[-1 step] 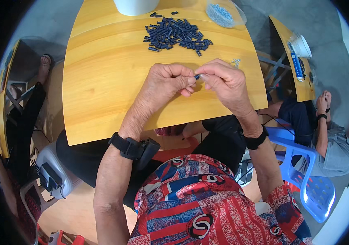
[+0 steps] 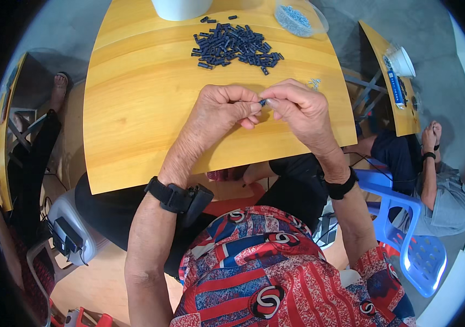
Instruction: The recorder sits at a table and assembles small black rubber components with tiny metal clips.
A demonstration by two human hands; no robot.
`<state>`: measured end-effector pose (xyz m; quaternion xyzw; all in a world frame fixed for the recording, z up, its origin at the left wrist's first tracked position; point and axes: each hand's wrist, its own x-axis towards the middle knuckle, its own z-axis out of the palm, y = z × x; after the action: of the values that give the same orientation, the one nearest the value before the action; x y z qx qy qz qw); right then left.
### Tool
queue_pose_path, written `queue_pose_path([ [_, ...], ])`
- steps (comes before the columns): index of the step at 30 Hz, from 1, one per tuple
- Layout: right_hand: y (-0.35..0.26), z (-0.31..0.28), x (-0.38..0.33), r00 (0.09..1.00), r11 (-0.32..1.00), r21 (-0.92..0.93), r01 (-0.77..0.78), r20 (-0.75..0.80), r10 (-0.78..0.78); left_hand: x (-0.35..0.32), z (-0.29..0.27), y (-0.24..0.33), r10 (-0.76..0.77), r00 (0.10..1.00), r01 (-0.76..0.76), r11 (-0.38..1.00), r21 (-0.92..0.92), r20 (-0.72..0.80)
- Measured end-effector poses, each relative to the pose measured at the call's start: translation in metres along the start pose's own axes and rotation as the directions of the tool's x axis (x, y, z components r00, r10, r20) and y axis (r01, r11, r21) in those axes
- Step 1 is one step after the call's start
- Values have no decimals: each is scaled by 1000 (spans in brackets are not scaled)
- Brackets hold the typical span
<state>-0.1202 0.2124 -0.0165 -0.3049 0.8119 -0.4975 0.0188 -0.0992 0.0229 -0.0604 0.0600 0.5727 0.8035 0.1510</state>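
Over the wooden table (image 2: 145, 103), my two hands meet at the fingertips. A small dark plastic piece (image 2: 262, 102) shows between them, mostly covered by fingers. My left hand (image 2: 227, 106) pinches it from the left, thumb against forefinger. From the other side, my right hand (image 2: 298, 106) pinches at its end; whether a second tiny part is in those fingers is hidden. Beyond the hands lies a heap of small black cylindrical plastic pieces (image 2: 232, 44). A few small silvery metal pieces (image 2: 314, 83) are scattered just past my right hand.
A clear round tub (image 2: 298, 20) of small silvery parts stands at the far right, a white container (image 2: 182, 8) at the far edge. To the right are a blue plastic chair (image 2: 406, 218), a seated person (image 2: 445, 191) and another table (image 2: 401, 103). Someone's leg shows at left.
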Motion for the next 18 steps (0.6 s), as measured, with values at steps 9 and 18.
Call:
queue_pose_path([
  [9, -4, 4, -2, 976, 977, 56, -204, -68, 208, -1, 2, 3, -21, 999, 20, 1000, -2, -48],
  [18, -6, 5, 0, 986, 988, 8, -153, -60, 153, 0, 2, 0, -26, 999, 28, 999, 34, -44],
])
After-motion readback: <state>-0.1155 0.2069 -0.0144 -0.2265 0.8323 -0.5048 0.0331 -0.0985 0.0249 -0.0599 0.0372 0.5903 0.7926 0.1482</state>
